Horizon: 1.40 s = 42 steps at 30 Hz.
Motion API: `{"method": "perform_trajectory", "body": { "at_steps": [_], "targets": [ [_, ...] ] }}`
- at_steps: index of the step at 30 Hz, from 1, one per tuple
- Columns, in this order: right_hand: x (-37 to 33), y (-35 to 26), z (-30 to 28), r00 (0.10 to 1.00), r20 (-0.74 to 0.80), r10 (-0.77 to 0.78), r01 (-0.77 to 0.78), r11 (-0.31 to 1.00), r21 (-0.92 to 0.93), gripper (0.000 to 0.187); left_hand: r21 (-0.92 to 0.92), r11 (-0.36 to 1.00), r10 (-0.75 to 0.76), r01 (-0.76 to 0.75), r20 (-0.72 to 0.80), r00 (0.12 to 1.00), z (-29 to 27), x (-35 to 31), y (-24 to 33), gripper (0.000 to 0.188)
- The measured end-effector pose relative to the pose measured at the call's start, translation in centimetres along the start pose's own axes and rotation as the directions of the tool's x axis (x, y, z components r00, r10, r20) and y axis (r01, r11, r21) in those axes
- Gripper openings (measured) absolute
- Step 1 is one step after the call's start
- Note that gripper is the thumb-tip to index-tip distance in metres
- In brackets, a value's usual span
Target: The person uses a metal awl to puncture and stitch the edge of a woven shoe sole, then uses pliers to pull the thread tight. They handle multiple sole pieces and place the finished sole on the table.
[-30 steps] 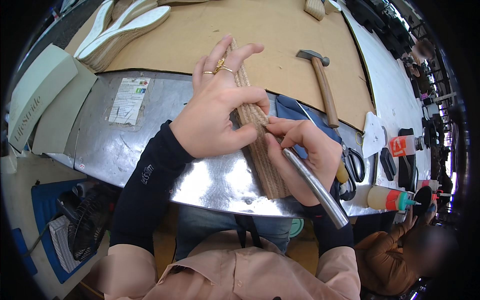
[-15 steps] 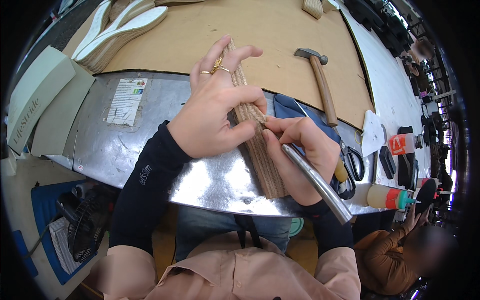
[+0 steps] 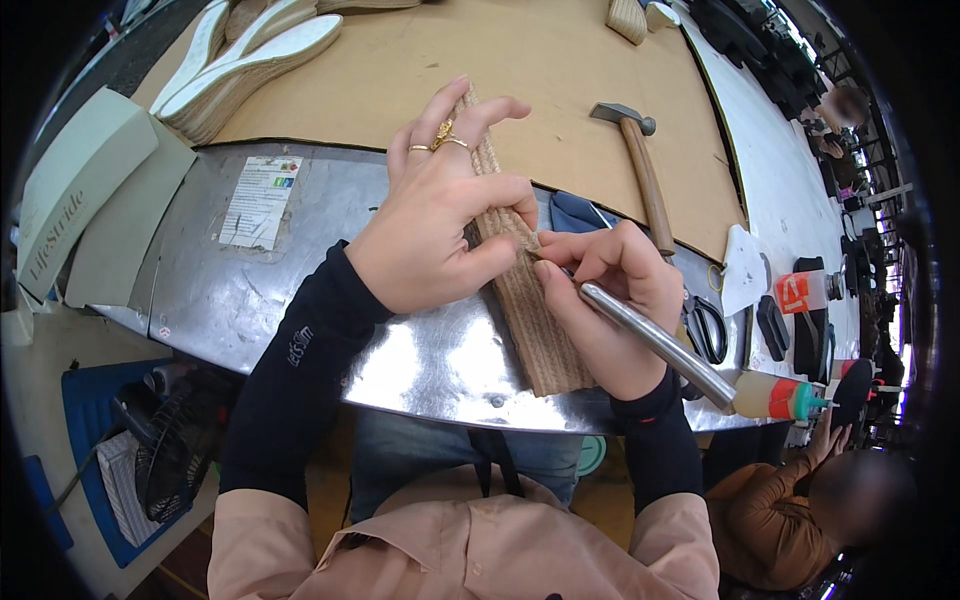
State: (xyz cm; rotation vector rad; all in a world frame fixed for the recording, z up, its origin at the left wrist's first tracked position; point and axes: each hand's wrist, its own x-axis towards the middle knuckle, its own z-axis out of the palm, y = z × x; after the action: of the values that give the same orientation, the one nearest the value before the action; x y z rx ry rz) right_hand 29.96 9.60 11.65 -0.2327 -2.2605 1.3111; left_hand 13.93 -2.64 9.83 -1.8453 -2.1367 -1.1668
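A long wedge shoe sole wrapped in tan braided rope [image 3: 540, 340] stands out over the metal table, its near end toward me. My left hand [image 3: 425, 225], with rings on its fingers, is closed round the sole's upper part, thumb and forefinger pressing on the braid. In my right hand [image 3: 630, 310] lies a tool with a smooth round metal handle [image 3: 660, 347], slanting down to the right. The right thumb and fingertips pinch close to the braid's edge beside my left thumb. They hide the tool's working tip, so I cannot tell whether it enters the braid.
A hammer [image 3: 649, 185] lies on the tan board [image 3: 570, 90] at the right. Scissors [image 3: 708, 330] and a glue bottle [image 3: 757, 396] are right of my right hand. Several white-topped wedge soles [image 3: 265, 70] lie far left. A person [image 3: 775, 520] sits at lower right.
My right hand has shifted slightly right, and the metal handle's free end has swung right and up. The sole has turned a little, showing more of its braided side. My left hand keeps its grip.
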Motion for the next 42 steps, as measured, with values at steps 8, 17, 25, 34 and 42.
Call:
{"method": "perform_trajectory", "body": {
  "at_steps": [8, 17, 25, 34, 42],
  "targets": [
    [0.1, -0.1, 0.1, 1.0, -0.016, 0.019, -0.019, 1.0, -0.01, 0.027, -0.008, 1.0, -0.011, 0.011, -0.018, 1.0, 0.2, 0.1, 0.1, 0.013],
    [0.8, 0.7, 0.0, 0.981, -0.068, -0.182, 0.178, 0.982, -0.068, 0.023, -0.003, 1.0, -0.005, 0.005, -0.016, 1.0, 0.3, 0.0, 0.1, 0.013],
    [1.3, 2.7, -0.4, 0.992, -0.074, -0.105, 0.119, 0.968, 0.221, 0.026, 0.034, 0.999, -0.002, 0.002, 0.002, 1.0, 0.2, 0.0, 0.3, 0.014],
    [0.9, 3.2, 0.5, 0.987, -0.131, 0.095, -0.028, 0.899, 0.438, 0.028, 0.058, 0.998, -0.007, 0.005, 0.047, 0.999, 0.0, 0.0, 0.5, 0.011],
    [1.1, 2.7, 0.1, 0.987, -0.16, 0.0, 0.056, 0.935, 0.351, 0.024, -0.017, 1.0, 0.02, -0.021, -0.027, 0.999, 0.3, -0.1, -0.5, 0.042]
  ]
}}
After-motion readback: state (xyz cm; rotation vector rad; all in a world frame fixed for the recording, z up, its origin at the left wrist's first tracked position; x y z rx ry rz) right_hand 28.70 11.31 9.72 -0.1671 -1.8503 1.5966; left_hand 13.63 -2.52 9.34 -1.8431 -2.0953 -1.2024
